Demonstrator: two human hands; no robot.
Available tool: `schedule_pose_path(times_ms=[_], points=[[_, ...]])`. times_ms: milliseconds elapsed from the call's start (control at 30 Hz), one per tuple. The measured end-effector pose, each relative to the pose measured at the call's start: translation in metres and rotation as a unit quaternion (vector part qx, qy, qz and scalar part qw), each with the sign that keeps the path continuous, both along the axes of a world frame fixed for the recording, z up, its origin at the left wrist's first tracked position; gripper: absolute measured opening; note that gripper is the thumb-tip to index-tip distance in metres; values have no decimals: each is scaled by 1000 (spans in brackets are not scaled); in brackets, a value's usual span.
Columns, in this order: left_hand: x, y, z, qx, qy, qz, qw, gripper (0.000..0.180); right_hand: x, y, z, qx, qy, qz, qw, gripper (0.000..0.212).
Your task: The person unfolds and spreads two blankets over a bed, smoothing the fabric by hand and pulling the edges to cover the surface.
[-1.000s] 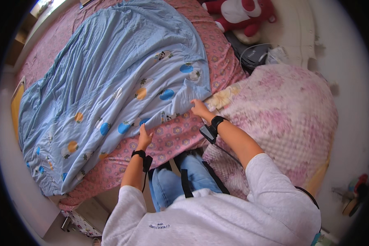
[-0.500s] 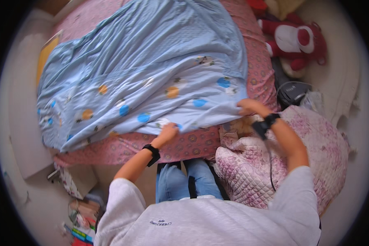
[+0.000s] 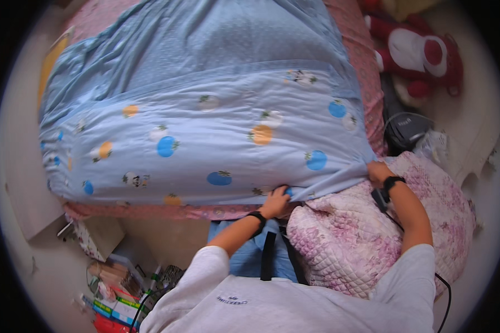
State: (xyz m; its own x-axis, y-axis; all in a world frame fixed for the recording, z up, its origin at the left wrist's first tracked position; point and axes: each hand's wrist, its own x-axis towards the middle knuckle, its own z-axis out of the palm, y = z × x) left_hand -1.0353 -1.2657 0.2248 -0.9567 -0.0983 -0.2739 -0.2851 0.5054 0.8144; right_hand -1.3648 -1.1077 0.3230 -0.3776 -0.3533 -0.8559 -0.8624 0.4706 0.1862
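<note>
A light blue blanket (image 3: pixel 194 119) with blue and orange fruit prints along its folded-over near band lies across the bed. My left hand (image 3: pixel 275 202) is closed on the blanket's near edge, right of the middle. Farther right, my right hand (image 3: pixel 379 172) grips the blanket's corner, and the cloth between the two hands is pulled into creases. Both wrists wear black bands. Under the blanket shows a pink patterned bedsheet (image 3: pixel 364 66).
A quilted pink-and-white cover (image 3: pixel 339 238) is heaped at the right, beside my legs. A red plush bear (image 3: pixel 422 55) lies at the far right, near a dark bag (image 3: pixel 405 130). Boxes and packages (image 3: pixel 114 299) stand at the lower left.
Both hands have moved right, drawing the blanket's near edge toward me and to the right. The printed band lies flatter and covers more of the pink sheet.
</note>
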Motion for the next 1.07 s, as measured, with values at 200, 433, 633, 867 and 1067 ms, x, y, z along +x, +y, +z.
schedule_pose_path(times_ms=[200, 433, 633, 867, 1067], points=[[-32, -99, -15, 208, -170, -172, 948, 25, -63, -39, -57, 365, -97, -48, 925, 12], [-119, -299, 2, -57, -118, 146, 981, 34, -110, -138, -62, -351, 48, -140, 925, 38], [-141, -358, -31, -268, -65, 167, 947, 48, -92, -185, -106, -278, 134, -222, 925, 45], [-172, -394, -42, -239, -120, 170, 948, 29, -187, -182, -100, -378, 87, -515, 765, 25], [-165, -334, -31, -242, 76, 171, 952, 44, -159, -159, -98, -517, 104, -271, 805, 23]])
